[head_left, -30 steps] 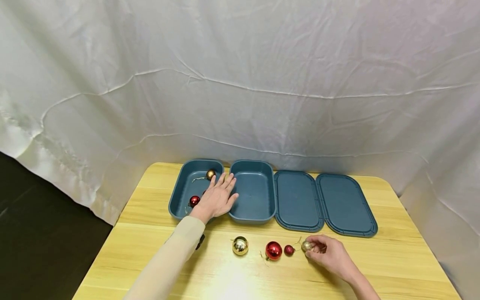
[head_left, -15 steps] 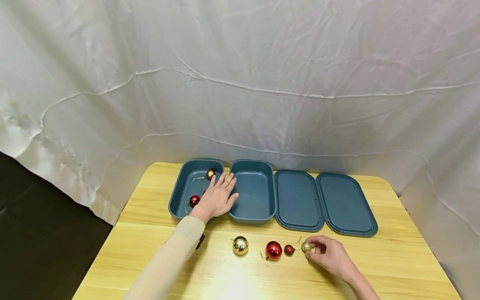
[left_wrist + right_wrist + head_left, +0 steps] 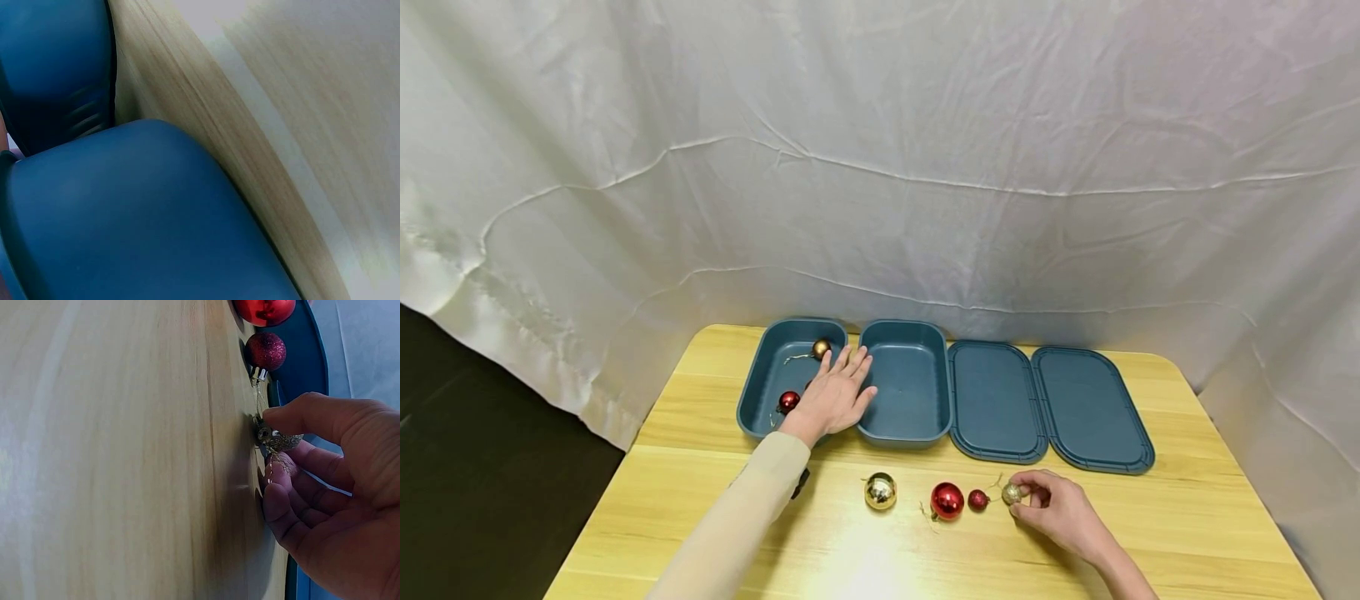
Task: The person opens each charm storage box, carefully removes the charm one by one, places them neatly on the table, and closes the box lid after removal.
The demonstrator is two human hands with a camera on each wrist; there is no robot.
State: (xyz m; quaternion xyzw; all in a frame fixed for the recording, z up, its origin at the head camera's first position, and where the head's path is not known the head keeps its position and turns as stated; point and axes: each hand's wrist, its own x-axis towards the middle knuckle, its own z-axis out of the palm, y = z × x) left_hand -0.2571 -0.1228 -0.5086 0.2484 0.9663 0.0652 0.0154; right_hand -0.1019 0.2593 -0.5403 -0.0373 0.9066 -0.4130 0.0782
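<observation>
My left hand (image 3: pixel 833 400) rests with spread, straight fingers over the neighbouring rims of two blue boxes, the left box (image 3: pixel 752 392) and the right box (image 3: pixel 910 387). Inside the left box lie a bronze bauble (image 3: pixel 822 348) and a red bauble (image 3: pixel 789 402); part of another red one is hidden by the hand. On the table, my right hand (image 3: pixel 1060 510) pinches a small gold glitter bauble (image 3: pixel 287 442) between thumb and fingers. A dark red glitter bauble (image 3: pixel 265 351) lies just left of it, then a larger shiny red bauble (image 3: pixel 947 502) and a shiny gold bauble (image 3: pixel 881 492).
Two flat blue lids, one (image 3: pixel 997 402) beside the right box and another (image 3: pixel 1093 408) farther right, lie along the back of the wooden table (image 3: pixel 1195 508). A pale curtain (image 3: pixel 970 225) hangs behind. The left wrist view shows mainly the blue box walls (image 3: pixel 137 212).
</observation>
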